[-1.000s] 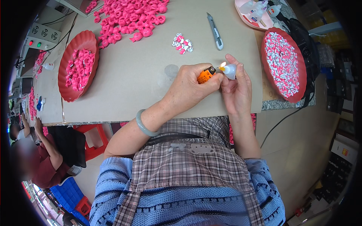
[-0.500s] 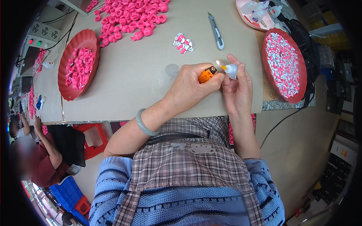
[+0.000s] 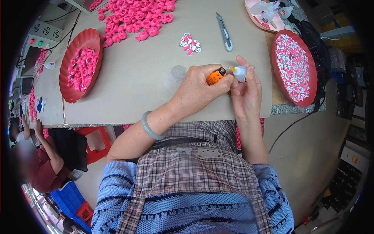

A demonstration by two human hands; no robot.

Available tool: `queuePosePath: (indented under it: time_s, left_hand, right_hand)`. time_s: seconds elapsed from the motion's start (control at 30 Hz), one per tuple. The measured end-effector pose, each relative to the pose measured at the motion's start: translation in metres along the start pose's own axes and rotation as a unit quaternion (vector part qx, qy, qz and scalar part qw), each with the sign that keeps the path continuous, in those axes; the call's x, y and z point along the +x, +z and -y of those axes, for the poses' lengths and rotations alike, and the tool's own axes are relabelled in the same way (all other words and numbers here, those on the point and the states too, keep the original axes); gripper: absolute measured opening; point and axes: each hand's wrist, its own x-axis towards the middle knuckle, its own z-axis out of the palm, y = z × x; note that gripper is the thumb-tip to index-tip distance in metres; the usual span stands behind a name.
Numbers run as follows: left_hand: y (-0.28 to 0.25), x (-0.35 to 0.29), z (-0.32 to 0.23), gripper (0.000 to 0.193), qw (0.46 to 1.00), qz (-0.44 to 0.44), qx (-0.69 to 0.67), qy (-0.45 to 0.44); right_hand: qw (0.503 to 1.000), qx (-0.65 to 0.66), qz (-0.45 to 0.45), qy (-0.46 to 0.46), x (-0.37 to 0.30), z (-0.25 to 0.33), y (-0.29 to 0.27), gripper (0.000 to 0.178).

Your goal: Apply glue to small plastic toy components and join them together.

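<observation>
My left hand (image 3: 200, 85) grips an orange lighter (image 3: 215, 77), its dark metal top pointing up and right. No flame shows at it. Close beside it, my right hand (image 3: 248, 89) pinches a small white glue bottle (image 3: 240, 73) whose yellow nozzle tip (image 3: 233, 69) points left toward the lighter. The fingertips of both hands meet just below the bottle. Beyond them on the table lie a small pile of pink and white pieces (image 3: 190, 44) and a grey utility knife (image 3: 224, 32).
A red scalloped tray (image 3: 63, 74) of pink parts stands at left, another red tray (image 3: 310, 97) of pink-white pieces at right. Pink hollow figures (image 3: 136, 17) heap at the back. A pink tray (image 3: 249, 13) at far right holds bottles. Another person (image 3: 48, 167) sits at left.
The flame seen at the nozzle tip half a second ago is gone. Both hands keep almost the same place, still holding the lighter and the glue bottle.
</observation>
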Motion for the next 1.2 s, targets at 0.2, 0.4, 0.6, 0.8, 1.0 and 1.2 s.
queuePosePath:
  time_s: [0.2,0.4,0.6,0.8,1.0,1.2]
  left_hand:
    - [-0.0004,0.0003,0.0012,0.023,1.000,-0.002,-0.004,-0.011]
    - [0.0029,0.0040,0.0050,0.028,0.999,-0.012,-0.012,0.040]
    - [0.0025,0.0032,0.0020,0.019,1.000,0.003,-0.010,0.011]
    - [0.0033,0.0026,0.0028,0.019,1.000,0.003,-0.013,0.012]
    - [0.0030,0.0036,0.0054,0.019,1.000,0.006,-0.013,0.006]
    - [0.0038,0.0042,0.0012,0.018,1.000,0.000,-0.022,0.006]
  right_hand:
    - [1.000,0.003,0.000,-0.003,0.0000,0.0005,-0.0005,0.038]
    - [1.000,0.028,0.010,0.007,0.0000,0.0017,-0.0029,0.038]
    - [0.999,0.037,0.027,0.005,0.0001,0.0008,-0.0050,0.039]
    - [1.000,0.007,0.000,0.004,-0.0009,-0.0006,-0.0019,0.044]
    - [1.000,-0.019,-0.007,0.003,-0.0011,-0.0002,-0.0007,0.049]
    - [1.000,-0.024,-0.010,0.002,-0.0007,0.0004,0.0004,0.049]
